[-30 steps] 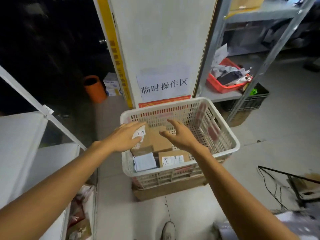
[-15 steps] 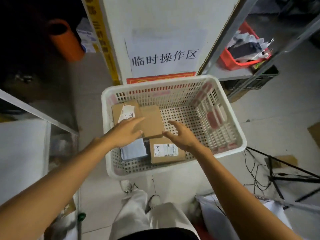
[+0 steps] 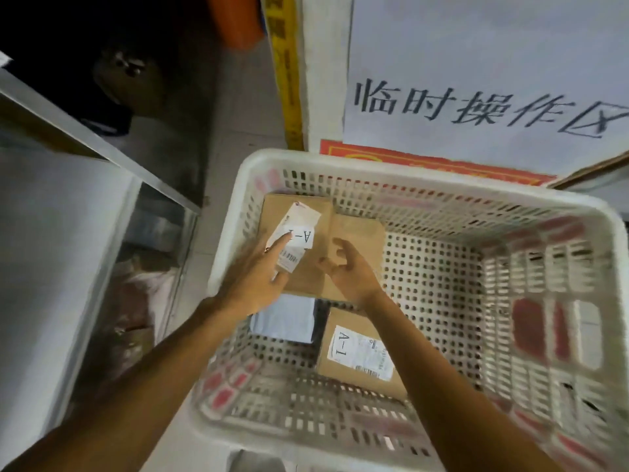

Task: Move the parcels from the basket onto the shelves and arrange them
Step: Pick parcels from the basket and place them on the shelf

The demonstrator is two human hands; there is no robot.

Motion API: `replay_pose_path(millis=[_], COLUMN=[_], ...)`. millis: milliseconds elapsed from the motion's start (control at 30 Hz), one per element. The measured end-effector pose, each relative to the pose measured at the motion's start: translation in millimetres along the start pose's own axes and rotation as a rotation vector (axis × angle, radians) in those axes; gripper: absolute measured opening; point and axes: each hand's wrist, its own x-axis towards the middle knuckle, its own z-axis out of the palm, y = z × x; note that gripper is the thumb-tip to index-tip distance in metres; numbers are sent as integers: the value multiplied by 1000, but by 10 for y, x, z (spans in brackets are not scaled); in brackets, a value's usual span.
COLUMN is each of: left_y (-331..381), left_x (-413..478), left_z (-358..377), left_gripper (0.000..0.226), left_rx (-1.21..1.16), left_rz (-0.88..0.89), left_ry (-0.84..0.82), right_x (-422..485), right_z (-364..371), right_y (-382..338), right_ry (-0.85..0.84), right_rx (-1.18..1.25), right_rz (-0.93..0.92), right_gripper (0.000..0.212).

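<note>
Brown cardboard everywhere in this one. The big box [image 3: 357,233] is sitting in the far left corner of the basket [image 3: 221,260], and both hands are going for it. The left hand [image 3: 252,277] is lying flat with its fingers [image 3: 280,241] stretched out, the pointing one touching the A-1 label [image 3: 299,229]. The right hand [image 3: 350,277] is hovering at the box's near right part, fingers [image 3: 340,245] half curled with a gap to the thumb, gripping nothing that I can see. It's blurry, so I can't tell if they're touching the cardboard.

Here's what I'm thinking could go wrong:

- That label is looking loose and crooked, with one end lifting. If the left hand is pulling on paper instead of box, it's probably peeling off or tearing, and then nobody's knowing where the box goes.
- Neither hand is under an edge. Lifting from the top with flat fingers is asking for a slip, and the box is dropping back onto the grey bag [image 3: 282,318] and the small box [image 3: 360,356] lying just near of it.
- The box is sitting tight against the basket's far and left walls, so it may be catching on the way up.
- The shelf [image 3: 102,144] is off to the left, so swinging over with a weak grip is risky.
</note>
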Motion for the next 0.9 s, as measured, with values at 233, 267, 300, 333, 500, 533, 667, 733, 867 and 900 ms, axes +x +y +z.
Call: replay_pose_path(millis=[233, 267, 300, 333, 500, 533, 667, 733, 867, 900], left_y=[96, 109, 120, 119, 93, 102, 122, 128, 162, 179], left_x=[274, 262, 252, 251, 268, 264, 314, 330, 313, 289], left_z=[498, 548, 573, 576, 571, 585, 649, 671, 661, 648], left_gripper=[80, 79, 78, 76, 77, 75, 72, 71, 73, 74], left_rx=[103, 133, 156, 174, 223, 208, 202, 204, 140, 126], left_rz=[-248, -256, -250, -237, -214, -217, -242, -255, -265, -258], left_ry=[153, 165, 172, 174, 138, 146, 161, 183, 176, 162], right_x=[426, 427, 425, 416, 342, 333, 349, 351, 308, 281], right_z=[224, 237, 247, 255, 318, 339, 393, 394, 290, 260], right_y=[247, 283, 317, 338, 379, 365, 304, 311, 301, 297], right_ry=[22, 24, 26, 27, 33, 36, 45, 51, 32, 24], right_rx=[161, 172, 184, 207, 345, 372, 448, 422, 429, 421], right_rz=[-30, -35, -33, -26, 29, 33, 72, 83, 83, 101], right_gripper=[54, 50, 45, 41, 44, 44, 48, 46, 27, 27])
